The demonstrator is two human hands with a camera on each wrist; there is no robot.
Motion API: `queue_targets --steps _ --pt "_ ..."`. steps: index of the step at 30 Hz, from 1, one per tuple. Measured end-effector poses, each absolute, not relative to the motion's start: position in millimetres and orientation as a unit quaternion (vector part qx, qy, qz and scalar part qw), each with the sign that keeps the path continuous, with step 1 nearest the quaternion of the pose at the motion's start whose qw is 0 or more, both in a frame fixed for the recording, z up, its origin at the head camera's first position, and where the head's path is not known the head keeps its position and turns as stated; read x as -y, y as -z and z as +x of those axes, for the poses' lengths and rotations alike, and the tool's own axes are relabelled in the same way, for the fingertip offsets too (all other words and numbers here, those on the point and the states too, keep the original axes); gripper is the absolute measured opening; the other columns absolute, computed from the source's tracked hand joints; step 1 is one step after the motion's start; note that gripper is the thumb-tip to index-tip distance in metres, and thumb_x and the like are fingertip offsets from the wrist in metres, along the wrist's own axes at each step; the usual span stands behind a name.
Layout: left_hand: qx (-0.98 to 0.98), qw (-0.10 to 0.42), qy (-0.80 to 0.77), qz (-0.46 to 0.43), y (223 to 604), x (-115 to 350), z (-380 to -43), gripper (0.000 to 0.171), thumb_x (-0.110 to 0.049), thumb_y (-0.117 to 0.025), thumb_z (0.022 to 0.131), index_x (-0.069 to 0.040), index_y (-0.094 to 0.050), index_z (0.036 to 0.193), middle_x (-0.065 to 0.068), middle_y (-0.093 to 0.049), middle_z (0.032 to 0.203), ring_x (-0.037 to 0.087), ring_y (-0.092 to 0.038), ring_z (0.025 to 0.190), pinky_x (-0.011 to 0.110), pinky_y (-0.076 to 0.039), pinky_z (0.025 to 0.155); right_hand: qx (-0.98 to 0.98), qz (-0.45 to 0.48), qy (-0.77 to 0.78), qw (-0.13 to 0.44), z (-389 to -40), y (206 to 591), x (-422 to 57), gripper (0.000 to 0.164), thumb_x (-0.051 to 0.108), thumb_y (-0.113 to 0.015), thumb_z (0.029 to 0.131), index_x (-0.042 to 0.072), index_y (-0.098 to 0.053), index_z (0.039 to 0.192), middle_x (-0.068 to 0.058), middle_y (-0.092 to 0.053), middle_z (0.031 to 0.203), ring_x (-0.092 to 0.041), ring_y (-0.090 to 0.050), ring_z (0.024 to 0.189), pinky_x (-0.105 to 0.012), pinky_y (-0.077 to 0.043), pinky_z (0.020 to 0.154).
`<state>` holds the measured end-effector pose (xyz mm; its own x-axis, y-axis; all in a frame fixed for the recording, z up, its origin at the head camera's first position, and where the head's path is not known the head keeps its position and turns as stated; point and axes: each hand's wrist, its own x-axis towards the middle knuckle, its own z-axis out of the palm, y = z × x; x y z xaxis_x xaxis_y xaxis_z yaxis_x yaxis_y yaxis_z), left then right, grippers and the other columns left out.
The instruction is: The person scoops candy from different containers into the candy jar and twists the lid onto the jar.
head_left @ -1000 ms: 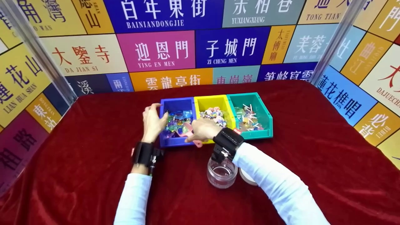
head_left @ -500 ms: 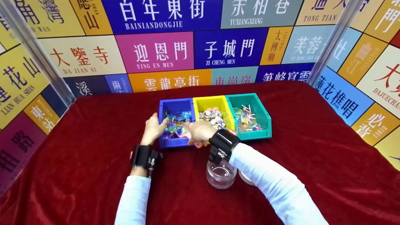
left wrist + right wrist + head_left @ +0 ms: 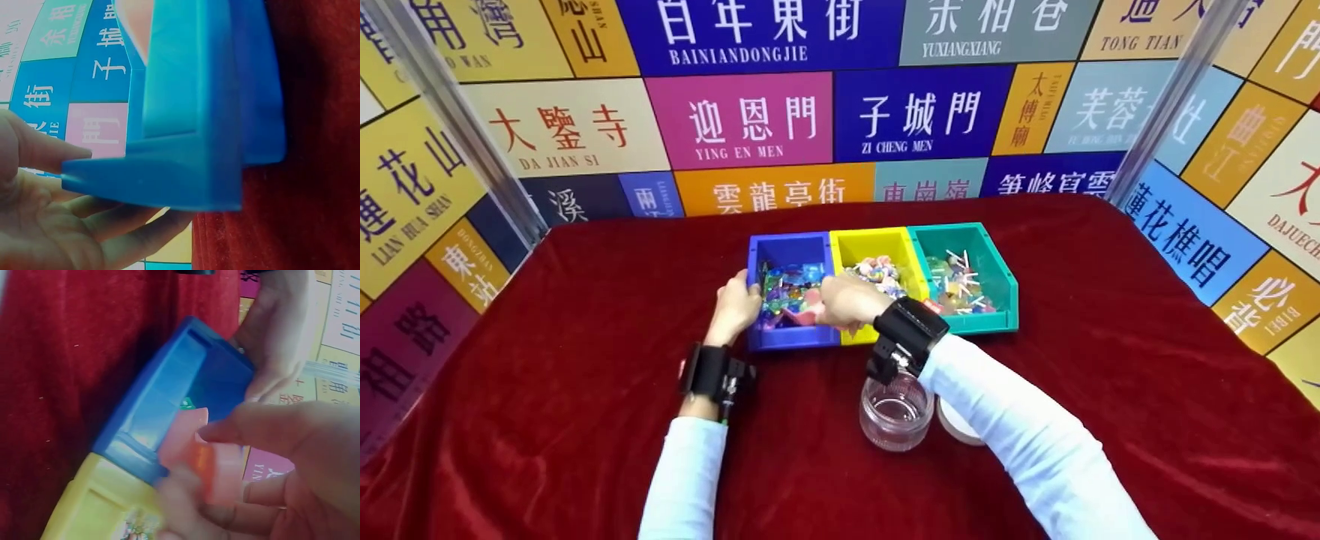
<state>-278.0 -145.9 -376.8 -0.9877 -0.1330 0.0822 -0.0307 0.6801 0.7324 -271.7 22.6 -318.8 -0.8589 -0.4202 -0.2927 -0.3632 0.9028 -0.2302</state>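
Three rectangular plastic bins are lined up on a dark red velvety cloth [image 3: 585, 420]: a blue bin [image 3: 791, 339], a yellow bin [image 3: 872, 243] and a teal-green bin [image 3: 982, 324]. The blue bin's left wall is gripped by the left hand [image 3: 737, 306], the thumb laid at the rim and the fingers spread against the outside. A pink plastic scoop [image 3: 804, 310] is pinched between the thumb and curled fingers of the right hand [image 3: 853, 301]; its bowl is held low inside the blue bin, at the shiny translucent coloured beads [image 3: 781, 285]. What the bowl contains cannot be told. Pink-and-white pieces [image 3: 877, 268] are heaped in the yellow bin. Nearer the person, a clear ribbed jar [image 3: 896, 424] is stood upright, and just beside it a round white lid [image 3: 956, 426] is partly covered by the white right sleeve [image 3: 1020, 420].
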Motion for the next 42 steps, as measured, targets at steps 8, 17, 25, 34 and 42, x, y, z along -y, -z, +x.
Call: queue_targets --steps 8,17,25,34,42 --pt "0.919 0.074 0.385 0.035 377.4 145.4 -276.5 0.04 -0.005 -0.04 0.09 0.011 -0.039 0.127 0.031 -0.048 0.12 0.042 -0.045 0.112 0.046 -0.037 0.096 -0.967 -0.212 0.121 0.068 -272.6 310.6 -20.3 0.01 0.007 -0.057 0.08 0.006 -0.06 0.07 -0.006 -0.054 0.067 -0.017 -0.049 0.057 -0.023 -0.04 0.046" --pt "0.918 0.071 0.389 0.034 377.6 145.4 -275.6 0.038 -0.006 -0.04 0.09 0.009 -0.041 0.125 0.031 -0.05 0.117 0.042 -0.046 0.11 0.047 -0.038 0.094 -0.954 -0.28 0.098 -0.045 -263.3 304.2 -19.1 0.014 0.013 -0.059 0.083 0.008 -0.067 0.072 -0.007 -0.063 0.074 -0.024 -0.059 0.068 -0.037 -0.05 0.057" --pt "0.921 0.071 0.381 0.037 377.4 145.3 -274.7 0.039 -0.007 -0.041 0.091 0.009 -0.04 0.126 0.031 -0.05 0.117 0.043 -0.046 0.11 0.047 -0.038 0.094 -0.945 -0.306 0.049 -0.102 -252.3 297.4 -11.2 0.024 0.01 -0.05 0.087 0.004 -0.063 0.068 -0.011 -0.061 0.069 -0.027 -0.06 0.065 -0.041 -0.051 0.053" --pt "0.921 0.074 0.379 0.037 378.0 145.5 -275.0 0.034 -0.007 -0.041 0.091 0.008 -0.044 0.121 0.031 -0.052 0.114 0.044 -0.048 0.107 0.05 -0.04 0.09 -0.966 -0.257 -0.004 0.004 -250.9 284.9 -1.5 0.012 0.013 -0.063 0.079 0.003 -0.066 0.085 -0.013 -0.063 0.082 -0.027 -0.061 0.076 -0.041 -0.052 0.064" --pt "0.925 0.074 0.373 0.031 377.1 146.6 -273.1 0.034 -0.007 -0.041 0.091 0.007 -0.044 0.121 0.031 -0.052 0.113 0.044 -0.048 0.107 0.05 -0.04 0.09 -0.972 -0.222 0.005 0.081 -256.2 283.8 5.1 0.016 0.005 -0.052 0.081 0.004 -0.065 0.092 -0.013 -0.062 0.092 -0.025 -0.058 0.082 -0.041 -0.051 0.071"
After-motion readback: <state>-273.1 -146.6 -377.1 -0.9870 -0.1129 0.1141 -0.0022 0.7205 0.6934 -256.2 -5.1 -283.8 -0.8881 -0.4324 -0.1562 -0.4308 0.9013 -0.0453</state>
